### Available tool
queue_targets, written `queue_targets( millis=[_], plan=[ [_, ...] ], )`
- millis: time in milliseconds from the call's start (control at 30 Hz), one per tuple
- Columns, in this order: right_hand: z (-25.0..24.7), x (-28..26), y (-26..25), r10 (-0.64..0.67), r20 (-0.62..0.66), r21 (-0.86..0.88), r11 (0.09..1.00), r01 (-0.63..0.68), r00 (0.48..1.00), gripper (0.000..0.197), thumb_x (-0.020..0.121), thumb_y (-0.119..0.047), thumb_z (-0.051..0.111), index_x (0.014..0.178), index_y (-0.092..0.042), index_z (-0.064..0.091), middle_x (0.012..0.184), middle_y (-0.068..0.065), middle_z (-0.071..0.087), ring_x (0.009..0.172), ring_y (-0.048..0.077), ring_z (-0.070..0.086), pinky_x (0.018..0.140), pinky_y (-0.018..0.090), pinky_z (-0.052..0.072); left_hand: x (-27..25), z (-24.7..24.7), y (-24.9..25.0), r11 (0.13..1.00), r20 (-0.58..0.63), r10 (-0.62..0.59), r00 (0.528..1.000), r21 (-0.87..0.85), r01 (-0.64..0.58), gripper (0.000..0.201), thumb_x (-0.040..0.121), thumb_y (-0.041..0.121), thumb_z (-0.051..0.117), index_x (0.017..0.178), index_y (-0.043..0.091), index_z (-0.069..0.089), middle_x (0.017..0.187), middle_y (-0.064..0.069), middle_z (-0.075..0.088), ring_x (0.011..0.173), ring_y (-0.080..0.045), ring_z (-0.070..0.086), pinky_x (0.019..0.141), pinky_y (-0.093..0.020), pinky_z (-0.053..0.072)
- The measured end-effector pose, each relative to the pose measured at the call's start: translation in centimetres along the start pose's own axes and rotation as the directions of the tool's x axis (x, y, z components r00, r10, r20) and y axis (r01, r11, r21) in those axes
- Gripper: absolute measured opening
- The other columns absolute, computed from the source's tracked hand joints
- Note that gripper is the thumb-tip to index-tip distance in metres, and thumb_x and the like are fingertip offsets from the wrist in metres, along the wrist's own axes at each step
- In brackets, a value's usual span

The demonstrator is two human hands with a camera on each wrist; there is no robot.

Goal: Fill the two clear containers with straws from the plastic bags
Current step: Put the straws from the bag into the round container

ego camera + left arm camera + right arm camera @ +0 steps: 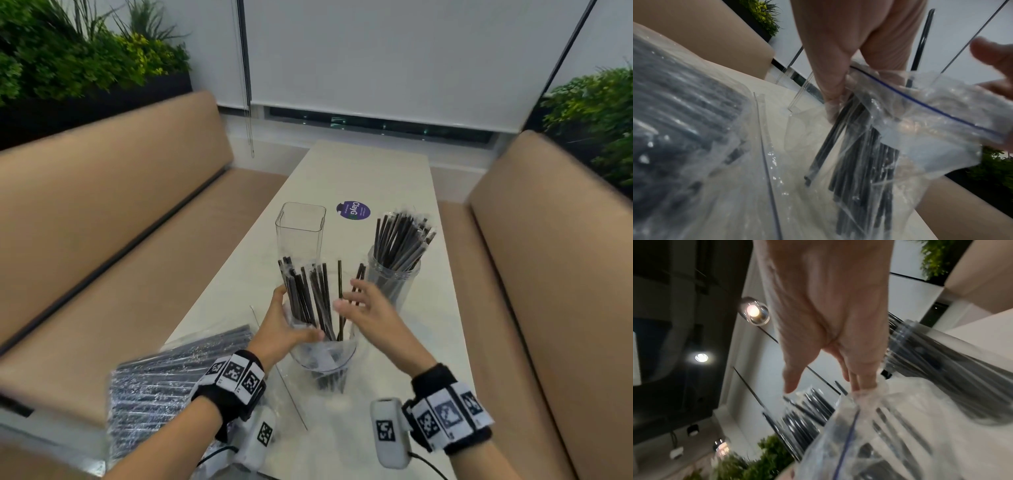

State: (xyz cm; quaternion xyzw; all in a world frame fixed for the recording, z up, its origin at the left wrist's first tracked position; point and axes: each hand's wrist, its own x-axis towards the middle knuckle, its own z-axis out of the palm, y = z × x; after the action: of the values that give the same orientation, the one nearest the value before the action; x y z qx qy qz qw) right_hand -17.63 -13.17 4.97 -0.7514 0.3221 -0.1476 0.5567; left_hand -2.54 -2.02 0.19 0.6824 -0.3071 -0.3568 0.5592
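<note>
On the white table (376,178), bagged straws (308,294) upright in left fingers (301,334), right fingers (346,305) spread.

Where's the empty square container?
Head view: the square container stands upright mid-table, left of the straw-filled round jar, just beyond the bag in the hands.

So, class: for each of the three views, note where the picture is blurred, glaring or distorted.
Head view: wide-angle bending of the benches, motion blur on the right hand. Left wrist view: the full bag of straws is smeared and out of focus, with glints on the plastic. Right wrist view: ceiling lamps flare, and the straws streak with blur.
</note>
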Motion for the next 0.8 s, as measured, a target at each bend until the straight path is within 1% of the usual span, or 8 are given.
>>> queue_targets(
  millis=[133,267,333,500,567,667,733,800],
  plan=[
    [1.0,0.7,1.6,-0.092,-0.024,-0.153,0.984,0.088,0.995,0.071,0.079,-0.044,0.078,0.133,-0.041,0.032,0.132,-0.014,0.043,0.125,0.008,0.047,0.107,0.032,0.041,-0.5,0.7,0.3,0.999,0.040,0.038,0.998,-0.034,-0.037,0.095,0.067,-0.009,0.081,0.143,0.018,0.032,0.115,0.012,0.058,0.085,0.023,0.061,0.062,-0.002,0.049],
    [1.0,0.8,2.3,-0.109,-0.271,-0.065,0.993,0.094,0.956,0.082,0.073,-0.045,0.082,0.137,-0.027,0.034,0.132,-0.003,0.037,0.129,0.017,0.042,0.112,0.043,0.039,-0.7,1.1,0.2,0.999,0.005,0.053,0.999,-0.008,-0.053,0.096,0.063,-0.001,0.087,0.139,0.028,0.036,0.121,0.006,0.064,0.108,-0.008,0.066,0.084,-0.018,0.056],
    [1.2,0.9,2.7,-0.110,-0.390,-0.028,0.994,0.108,0.914,0.085,0.070,-0.044,0.084,0.131,-0.030,0.027,0.135,0.001,0.031,0.130,0.021,0.038,0.111,0.044,0.039,-0.8,1.2,0.2,0.998,-0.004,0.058,0.998,-0.038,-0.058,0.093,0.063,-0.005,0.086,0.137,0.028,0.038,0.119,0.001,0.067,0.101,-0.016,0.071,0.079,-0.020,0.058],
    [1.7,1.3,2.8,-0.091,-0.315,0.165,0.975,0.149,0.945,0.120,0.064,-0.052,0.085,0.150,-0.033,0.003,0.152,-0.006,0.027,0.140,0.011,0.034,0.117,0.035,0.029,-1.5,1.7,0.9,0.993,0.006,0.097,0.995,-0.063,-0.097,0.086,0.066,-0.012,0.081,0.131,0.024,0.038,0.111,0.011,0.062,0.087,0.011,0.068,0.069,-0.006,0.053],
    [2.0,1.1,2.3,-0.111,-0.201,0.190,0.970,0.150,0.973,0.104,0.071,-0.043,0.084,0.148,-0.030,0.016,0.140,-0.016,0.046,0.128,0.001,0.049,0.108,0.025,0.040,-1.6,1.9,0.9,0.993,0.016,0.098,0.995,-0.066,-0.097,0.085,0.067,-0.015,0.079,0.132,0.020,0.038,0.108,0.012,0.060,0.082,0.019,0.064,0.064,-0.003,0.050],
    [3.2,1.1,1.8,-0.110,-0.121,0.132,0.983,0.126,0.987,0.070,0.074,-0.035,0.084,0.131,-0.030,0.043,0.118,-0.015,0.064,0.110,0.002,0.064,0.092,0.021,0.052,-1.1,2.5,0.4,0.996,0.044,0.082,0.996,-0.048,-0.080,0.086,0.065,-0.011,0.081,0.135,0.017,0.040,0.116,-0.001,0.066,0.101,-0.003,0.068,0.078,-0.017,0.056],
    [4.3,1.2,1.5,-0.129,-0.168,0.090,0.985,0.146,0.977,0.062,0.072,-0.032,0.085,0.124,-0.027,0.051,0.110,-0.007,0.068,0.103,0.007,0.067,0.089,0.025,0.055,-0.9,3.3,0.5,0.994,0.082,0.092,0.992,-0.057,-0.088,0.080,0.066,-0.016,0.079,0.130,0.019,0.044,0.118,-0.008,0.065,0.108,-0.019,0.067,0.081,-0.022,0.056],
    [4.9,1.4,1.4,-0.146,-0.273,0.080,0.982,0.174,0.951,0.045,0.073,-0.027,0.082,0.111,-0.023,0.058,0.099,-0.002,0.070,0.094,0.012,0.068,0.079,0.027,0.058,-1.2,4.1,1.0,0.995,0.134,0.095,0.986,-0.041,-0.090,0.084,0.065,-0.019,0.076,0.128,0.024,0.043,0.122,-0.004,0.061,0.114,-0.016,0.062,0.084,-0.020,0.055]
  ],
)
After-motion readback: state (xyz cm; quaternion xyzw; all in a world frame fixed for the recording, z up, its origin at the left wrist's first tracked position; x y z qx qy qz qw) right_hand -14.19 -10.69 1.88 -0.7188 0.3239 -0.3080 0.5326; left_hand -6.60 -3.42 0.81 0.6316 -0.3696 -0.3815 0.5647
